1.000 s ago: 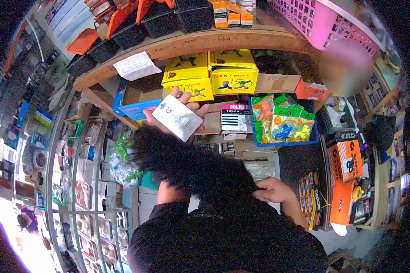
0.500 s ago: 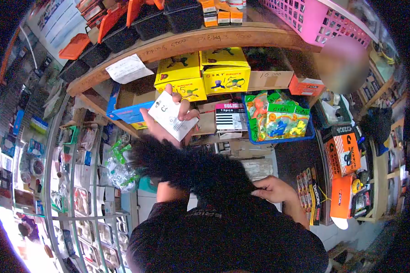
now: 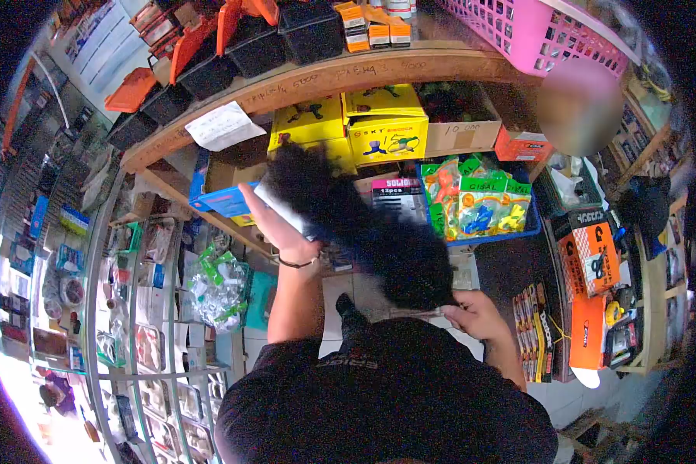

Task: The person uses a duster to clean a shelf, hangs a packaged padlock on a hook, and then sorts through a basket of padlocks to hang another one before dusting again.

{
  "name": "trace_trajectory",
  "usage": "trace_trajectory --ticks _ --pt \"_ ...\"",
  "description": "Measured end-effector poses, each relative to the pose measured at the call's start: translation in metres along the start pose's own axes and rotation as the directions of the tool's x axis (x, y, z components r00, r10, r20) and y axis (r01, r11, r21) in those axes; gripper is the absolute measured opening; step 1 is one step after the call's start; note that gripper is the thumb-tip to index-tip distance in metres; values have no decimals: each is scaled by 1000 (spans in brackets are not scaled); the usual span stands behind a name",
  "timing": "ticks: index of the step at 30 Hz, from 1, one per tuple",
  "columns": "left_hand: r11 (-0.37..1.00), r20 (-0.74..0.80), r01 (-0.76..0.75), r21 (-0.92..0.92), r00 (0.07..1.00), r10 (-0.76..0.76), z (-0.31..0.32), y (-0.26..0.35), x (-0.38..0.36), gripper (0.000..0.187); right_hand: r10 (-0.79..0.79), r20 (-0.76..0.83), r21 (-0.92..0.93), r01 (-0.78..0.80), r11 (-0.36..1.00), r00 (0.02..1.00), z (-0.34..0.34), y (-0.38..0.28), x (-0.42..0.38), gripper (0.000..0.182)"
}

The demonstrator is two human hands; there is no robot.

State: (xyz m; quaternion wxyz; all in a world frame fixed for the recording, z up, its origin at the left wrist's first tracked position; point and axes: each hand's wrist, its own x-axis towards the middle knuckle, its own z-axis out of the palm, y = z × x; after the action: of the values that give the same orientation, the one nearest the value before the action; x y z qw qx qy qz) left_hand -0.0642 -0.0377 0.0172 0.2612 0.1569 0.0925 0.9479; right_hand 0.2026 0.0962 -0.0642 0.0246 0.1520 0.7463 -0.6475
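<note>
Right hand [image 3: 478, 315] around duster handle [image 3: 419, 313], white packet [image 3: 279, 205] in left hand [image 3: 280, 230], green-topped packets [image 3: 479, 207] inside blue basket [image 3: 491, 238].

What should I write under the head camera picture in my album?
Right hand holds a black duster over the white packet in the left hand.

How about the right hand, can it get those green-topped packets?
Probably not right now: the right hand is holding the black duster. With that put down, likely yes, since nothing seems to block the packets.
</note>
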Motion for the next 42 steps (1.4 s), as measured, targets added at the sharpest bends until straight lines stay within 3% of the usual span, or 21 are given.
trace_trajectory --ticks 1,3,5,7,8,11,13,16,17,19,21,23,24,28,31,34,37,39,40,41,42 --pt "1000 -62 -10 29 998 12 1 -2 1 74 -47 31 -69 49 996 998 1 2 2 10" --pt "971 376 220 -93 911 -171 -17 -1 2 75 -91 69 -136 100 986 993 1 4 3 11" --pt "970 444 239 -39 874 -197 -24 3 6 76 -48 112 -65 55 996 993 1 5 4 14" --pt "972 22 -56 230 998 52 -24 3 2 77 -3 43 0 3 1000 999 3 -4 3 14" --pt "996 -54 -46 75 997 50 19 -6 -9 54 49 -23 73 -47 996 999 4 -8 2 14" --pt "985 336 119 122 929 -154 -17 -4 -4 55 -45 185 -173 78 982 982 -3 -3 5 13" --pt "983 352 154 96 919 -178 -17 -2 -5 55 -38 68 -78 43 996 997 0 -11 4 13" --pt "986 -164 -85 147 980 109 0 -9 -6 53 -21 -6 32 21 999 1000 2 -10 4 18" --pt "985 -165 -90 144 980 113 -7 -9 -6 53 -24 30 46 23 999 999 2 -8 5 18" --pt "980 396 185 73 897 -198 -24 -9 -5 56 199 151 86 -214 973 968 -1 -5 2 13" --pt "975 407 216 51 887 -218 -14 -7 -6 56 26 80 3 -27 1000 996 -1 1 4 13" --pt "985 -83 -1 175 996 16 1 -8 -8 54 50 -75 121 -41 992 996 6 -3 5 20" --pt "992 -93 4 127 996 7 4 -10 -9 55 -88 -59 -19 87 996 994 6 -6 7 20" --pt "975 375 149 163 905 -201 -27 -6 -2 55 -197 4 -149 195 969 980 2 -10 6 21" --pt "978 -5 6 209 1000 -5 6 -8 -10 58 97 -53 -94 -101 990 994 -3 -8 7 16" --pt "981 250 98 167 958 -139 -12 -8 -5 54 24 181 -149 4 989 983 1 -9 7 17" --pt "979 367 155 135 910 -195 -2 -10 -11 60 50 30 86 -52 995 998 2 -2 8 18" --pt "979 -50 75 189 996 -67 8 -12 -10 60 81 -48 97 -76 992 996 1 7 10 18" --pt "978 -70 47 204 997 -34 8 -15 -8 63 71 44 6 -72 997 996 0 2 9 18" --pt "986 209 64 153 973 -95 0 -14 -2 64 66 136 -85 -55 995 989 0 0 9 18" --pt "899 181 26 437 976 -117 -6 -15 -6 65 -3 186 -125 27 992 983 -3 8 10 19"
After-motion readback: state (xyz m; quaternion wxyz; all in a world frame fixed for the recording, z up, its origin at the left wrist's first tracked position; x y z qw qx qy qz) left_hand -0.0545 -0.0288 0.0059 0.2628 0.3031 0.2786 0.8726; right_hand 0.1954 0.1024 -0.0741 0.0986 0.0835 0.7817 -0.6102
